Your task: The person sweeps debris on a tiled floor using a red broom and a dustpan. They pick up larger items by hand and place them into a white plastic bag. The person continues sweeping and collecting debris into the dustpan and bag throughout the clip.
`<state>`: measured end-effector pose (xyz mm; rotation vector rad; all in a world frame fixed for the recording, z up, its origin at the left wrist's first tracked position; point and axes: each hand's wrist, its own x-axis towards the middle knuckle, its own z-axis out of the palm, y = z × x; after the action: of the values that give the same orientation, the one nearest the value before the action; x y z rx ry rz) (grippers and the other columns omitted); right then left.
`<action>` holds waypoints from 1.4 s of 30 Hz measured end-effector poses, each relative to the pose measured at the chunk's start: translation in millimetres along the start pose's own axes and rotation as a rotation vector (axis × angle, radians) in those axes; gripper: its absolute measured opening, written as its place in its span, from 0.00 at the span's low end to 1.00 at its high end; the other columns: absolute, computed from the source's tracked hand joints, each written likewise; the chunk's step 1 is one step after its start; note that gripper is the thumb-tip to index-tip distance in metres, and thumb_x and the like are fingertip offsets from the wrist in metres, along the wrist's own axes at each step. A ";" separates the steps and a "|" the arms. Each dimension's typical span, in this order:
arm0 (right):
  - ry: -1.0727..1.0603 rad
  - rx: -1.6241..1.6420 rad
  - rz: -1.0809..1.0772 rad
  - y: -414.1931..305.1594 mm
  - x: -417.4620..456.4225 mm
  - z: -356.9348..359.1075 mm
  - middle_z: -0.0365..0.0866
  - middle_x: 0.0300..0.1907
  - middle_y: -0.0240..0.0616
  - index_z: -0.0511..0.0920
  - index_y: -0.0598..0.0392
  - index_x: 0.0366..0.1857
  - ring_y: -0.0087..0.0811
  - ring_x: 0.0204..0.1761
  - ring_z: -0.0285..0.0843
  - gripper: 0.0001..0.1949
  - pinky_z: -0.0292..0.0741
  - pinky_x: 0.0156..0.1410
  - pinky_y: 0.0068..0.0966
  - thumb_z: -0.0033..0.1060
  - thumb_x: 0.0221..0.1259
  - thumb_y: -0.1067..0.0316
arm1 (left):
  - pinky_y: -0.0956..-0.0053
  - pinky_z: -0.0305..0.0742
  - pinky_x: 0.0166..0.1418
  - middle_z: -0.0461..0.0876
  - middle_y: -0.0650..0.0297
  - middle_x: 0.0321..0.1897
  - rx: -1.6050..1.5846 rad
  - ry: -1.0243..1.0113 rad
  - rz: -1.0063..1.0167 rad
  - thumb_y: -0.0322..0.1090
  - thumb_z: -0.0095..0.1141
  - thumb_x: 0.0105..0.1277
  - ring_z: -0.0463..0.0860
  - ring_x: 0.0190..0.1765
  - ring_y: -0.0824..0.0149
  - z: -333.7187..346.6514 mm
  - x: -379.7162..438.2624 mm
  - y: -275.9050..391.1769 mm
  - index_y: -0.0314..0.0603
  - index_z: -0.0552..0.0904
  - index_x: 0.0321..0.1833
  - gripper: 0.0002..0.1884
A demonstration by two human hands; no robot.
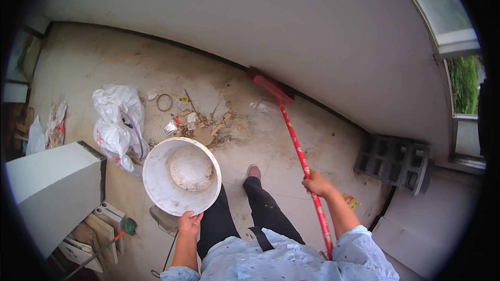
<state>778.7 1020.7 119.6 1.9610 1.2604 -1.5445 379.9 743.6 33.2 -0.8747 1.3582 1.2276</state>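
My left hand (190, 223) grips the near rim of a white plastic bucket (156, 164), whose mouth faces up towards me. Brown grime stains its bottom, and it hides part of my left leg. On the right, my right hand (317, 184) is closed around the red patterned handle (295, 140) of a broom. The red broom head (269, 85) rests at the foot of the wall, its bristles mostly hidden. Between bucket and broom head lies a pile of litter (211, 127) with dirt, paper scraps, wood bits and small packaging.
A white plastic bag (117, 121) lies left of the litter, near a ring (164, 102). Grey hollow blocks (392, 162) stand against the wall at right. A white wall end (58, 187) juts in at left, with boards (99, 230) and a green-headed tool (129, 226) beside it.
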 end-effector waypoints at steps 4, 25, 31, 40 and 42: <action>-0.186 0.098 0.001 26.4 -0.9 45.9 0.75 0.21 0.37 0.69 0.64 0.37 0.28 0.19 0.75 0.12 0.71 0.22 0.27 0.57 0.55 0.68 | 0.53 0.73 0.59 0.76 0.57 0.51 0.008 0.002 0.035 0.24 0.52 0.49 0.77 0.54 0.53 11.4 -7.5 -9.3 0.40 0.71 0.54 0.24; 0.338 0.559 0.254 268.4 -105.3 -71.0 0.72 0.22 0.34 0.49 0.47 0.73 0.25 0.17 0.68 0.36 0.69 0.19 0.26 0.53 0.60 0.70 | 0.58 0.76 0.61 0.77 0.48 0.49 0.102 -0.034 0.030 0.25 0.51 0.49 0.79 0.52 0.49 63.7 -14.6 -48.5 0.27 0.71 0.50 0.22; 0.488 0.490 0.312 306.8 3.0 -115.7 0.74 0.22 0.38 0.52 0.54 0.71 0.28 0.18 0.70 0.36 0.71 0.21 0.28 0.54 0.56 0.72 | 0.57 0.77 0.60 0.77 0.47 0.48 0.185 -0.044 -0.001 0.24 0.51 0.48 0.79 0.51 0.48 89.7 -25.8 -50.0 0.25 0.71 0.50 0.22; 0.083 -0.112 0.053 224.8 -39.2 28.7 0.80 0.36 0.61 0.45 0.55 0.72 0.56 0.38 0.79 0.40 0.76 0.45 0.45 0.49 0.51 0.74 | 0.54 0.74 0.64 0.73 0.45 0.56 0.254 -0.215 0.045 0.21 0.49 0.48 0.76 0.58 0.47 140.8 0.4 -59.6 0.24 0.65 0.59 0.30; 0.006 -0.221 -0.046 203.3 -66.1 49.2 0.80 0.34 0.59 0.44 0.54 0.72 0.55 0.38 0.80 0.41 0.76 0.42 0.46 0.50 0.51 0.75 | 0.56 0.72 0.66 0.70 0.45 0.59 0.219 -0.278 0.078 0.19 0.48 0.50 0.73 0.61 0.48 176.6 -21.7 -68.3 0.24 0.61 0.63 0.32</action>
<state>911.1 846.0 112.2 1.8102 1.4222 -1.3557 488.8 898.4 56.1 -0.4828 1.2801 1.1842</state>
